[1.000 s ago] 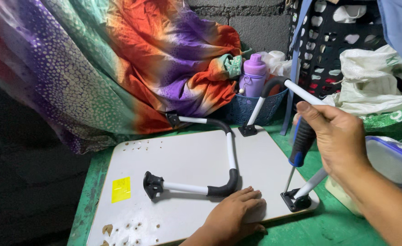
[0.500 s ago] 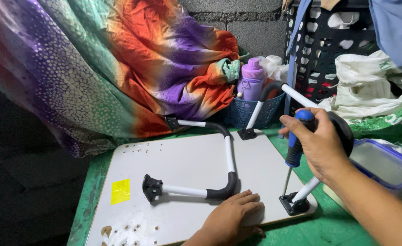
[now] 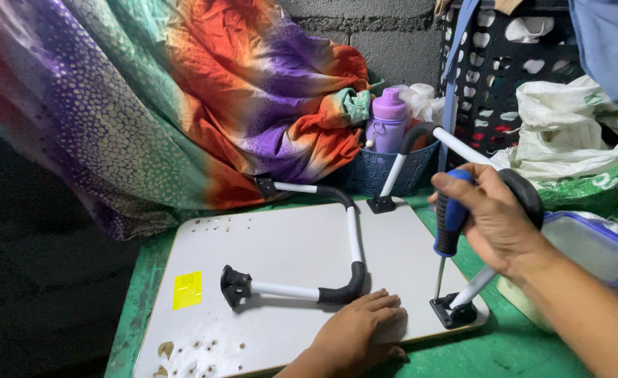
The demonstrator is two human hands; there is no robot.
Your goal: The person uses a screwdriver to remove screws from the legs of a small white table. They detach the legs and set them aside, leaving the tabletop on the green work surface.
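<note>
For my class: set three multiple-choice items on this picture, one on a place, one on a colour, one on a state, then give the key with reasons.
1. Where does the screwdriver tip rest?
A. on the black bracket at the board's near right corner
B. on the yellow sticker
C. in the basket

2. What colour is the bottle?
A. green
B. purple
C. red

3. How does the left hand lie?
A. clenched round a leg
B. raised in the air
C. flat on the white board

Key: 1 A, the shaft meets the bracket; 2 B, body and cap are purple; 3 C, its fingers are spread on the board. The right hand grips the handle.
</note>
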